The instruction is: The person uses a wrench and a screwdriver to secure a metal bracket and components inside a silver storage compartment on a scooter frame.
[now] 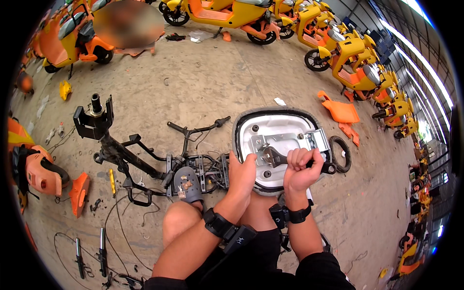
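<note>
An upturned seat (290,135) with a dark rim and white underside rests over my legs, with a silver bracket (257,145) and latch plate (315,139) on it. My left hand (241,176) is closed on the seat's lower left edge, most fingers hidden. My right hand (302,174) is closed round the handle of a dark wrench (275,157), whose jaws are at the bracket.
A black scooter frame (129,159) and handlebar (198,129) lie left of the seat, my shoe (187,186) among them. Fork tubes (103,251), cables, orange panels (338,108) and a tyre (344,166) are on the floor. Several scooters (353,72) stand around.
</note>
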Motion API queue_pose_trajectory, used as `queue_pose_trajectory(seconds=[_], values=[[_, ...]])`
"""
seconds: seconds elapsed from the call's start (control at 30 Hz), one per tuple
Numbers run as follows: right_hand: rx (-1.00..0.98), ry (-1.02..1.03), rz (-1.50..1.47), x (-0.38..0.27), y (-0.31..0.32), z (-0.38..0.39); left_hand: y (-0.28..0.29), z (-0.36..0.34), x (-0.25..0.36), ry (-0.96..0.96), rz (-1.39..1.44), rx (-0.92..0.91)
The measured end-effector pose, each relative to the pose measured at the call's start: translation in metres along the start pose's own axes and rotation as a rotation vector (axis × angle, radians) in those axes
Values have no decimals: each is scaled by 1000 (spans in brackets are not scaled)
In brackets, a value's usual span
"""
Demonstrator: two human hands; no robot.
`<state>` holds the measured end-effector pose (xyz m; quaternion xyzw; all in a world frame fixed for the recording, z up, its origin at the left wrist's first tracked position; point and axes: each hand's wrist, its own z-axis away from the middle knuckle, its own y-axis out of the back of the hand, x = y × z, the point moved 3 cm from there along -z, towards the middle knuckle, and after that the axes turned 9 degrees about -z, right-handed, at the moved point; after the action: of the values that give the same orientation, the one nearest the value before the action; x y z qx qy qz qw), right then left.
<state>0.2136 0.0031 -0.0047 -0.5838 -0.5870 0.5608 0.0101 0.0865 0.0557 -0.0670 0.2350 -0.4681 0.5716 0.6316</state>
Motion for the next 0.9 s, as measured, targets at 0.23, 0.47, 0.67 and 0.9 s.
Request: queue_pose_trajectory(seconds=[0.23, 0.47, 0.67, 0.9], values=[[-56, -39, 29, 4, -2, -5, -2, 6, 9, -35, 36, 29], [-71, -92, 78, 6, -2, -11, -3, 5, 6, -49, 29, 49], [-30, -98, 113, 8, 2, -8, -3, -4, -4, -21, -39, 99], [-364, -163, 223, 4, -2, -7, -3, -9, -11, -56, 32, 80]])
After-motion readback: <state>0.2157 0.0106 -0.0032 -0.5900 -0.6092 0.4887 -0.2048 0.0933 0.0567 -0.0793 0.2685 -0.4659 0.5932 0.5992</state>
